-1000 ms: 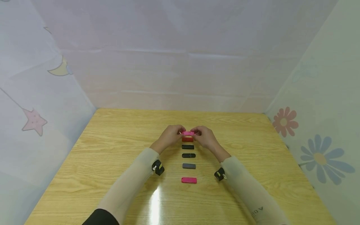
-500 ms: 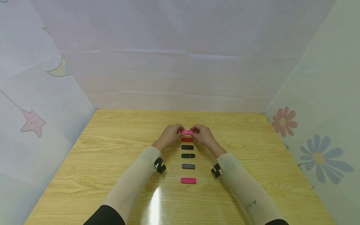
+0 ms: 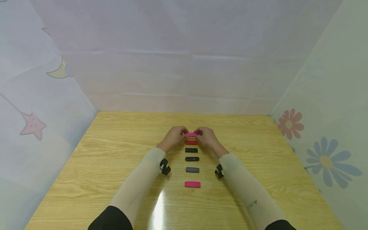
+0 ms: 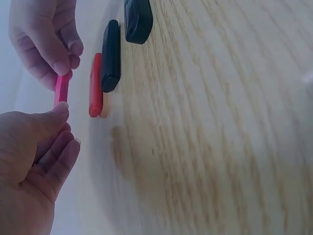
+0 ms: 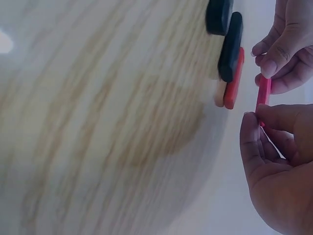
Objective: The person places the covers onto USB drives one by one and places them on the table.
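My left hand (image 3: 173,138) and right hand (image 3: 207,138) pinch opposite ends of a slim pink stick (image 3: 191,134), which looks like a USB flash drive. It lies crosswise at the far end of a column of similar sticks. In the left wrist view, thumb and fingers grip each end of the pink stick (image 4: 61,89). Whether it touches the table cannot be told. Just nearer than it lies a red stick (image 3: 191,142). Then come a black one (image 3: 191,150), a rounded black one with a band (image 3: 192,159), a grey one (image 3: 192,170) and a second pink stick (image 3: 192,184).
The sticks lie on a wood-grain table (image 3: 120,166). Pale sheeting forms a back wall (image 3: 184,80) and side walls, with printed stars and flowers. A small black camera is strapped at each wrist. Light glares off the table's front (image 3: 157,210).
Both hands have moved the held pink stick slightly away from me, widening the gap to the red stick. The other sticks keep their places on the table.
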The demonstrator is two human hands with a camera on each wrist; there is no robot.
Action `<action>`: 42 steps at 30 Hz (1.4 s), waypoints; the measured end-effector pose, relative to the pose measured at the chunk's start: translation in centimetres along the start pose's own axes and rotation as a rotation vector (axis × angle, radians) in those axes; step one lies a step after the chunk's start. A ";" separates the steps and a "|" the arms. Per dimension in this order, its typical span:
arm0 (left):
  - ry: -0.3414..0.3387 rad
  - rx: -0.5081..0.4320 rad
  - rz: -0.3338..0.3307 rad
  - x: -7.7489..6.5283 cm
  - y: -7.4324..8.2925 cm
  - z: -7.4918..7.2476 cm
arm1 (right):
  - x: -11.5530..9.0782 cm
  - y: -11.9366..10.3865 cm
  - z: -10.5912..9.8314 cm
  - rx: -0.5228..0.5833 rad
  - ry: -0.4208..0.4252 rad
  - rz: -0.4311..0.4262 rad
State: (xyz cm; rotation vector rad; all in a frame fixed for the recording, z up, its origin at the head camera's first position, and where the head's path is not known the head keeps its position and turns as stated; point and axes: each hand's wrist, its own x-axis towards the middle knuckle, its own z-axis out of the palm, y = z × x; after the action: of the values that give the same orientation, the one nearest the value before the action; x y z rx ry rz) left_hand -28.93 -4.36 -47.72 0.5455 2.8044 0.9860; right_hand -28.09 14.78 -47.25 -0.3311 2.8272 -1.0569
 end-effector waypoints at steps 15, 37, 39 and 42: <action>-0.012 0.024 0.000 1.4 -1.2 1.0 | 1.2 0.5 0.7 -0.076 -0.017 0.025; -0.010 0.184 -0.034 1.4 -0.2 1.3 | 1.5 0.1 1.1 -0.107 -0.025 0.085; -0.007 0.184 -0.023 1.3 -0.1 1.2 | 1.5 0.2 1.1 -0.107 -0.027 0.085; 0.000 0.185 -0.011 1.2 0.0 1.2 | 1.6 0.3 1.1 -0.109 -0.028 0.086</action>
State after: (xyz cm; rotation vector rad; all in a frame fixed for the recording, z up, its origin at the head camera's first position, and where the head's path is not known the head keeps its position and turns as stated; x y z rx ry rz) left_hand -29.77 -3.28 -48.65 0.5498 2.9131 0.7287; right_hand -29.53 13.90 -48.34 -0.2285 2.8524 -0.8771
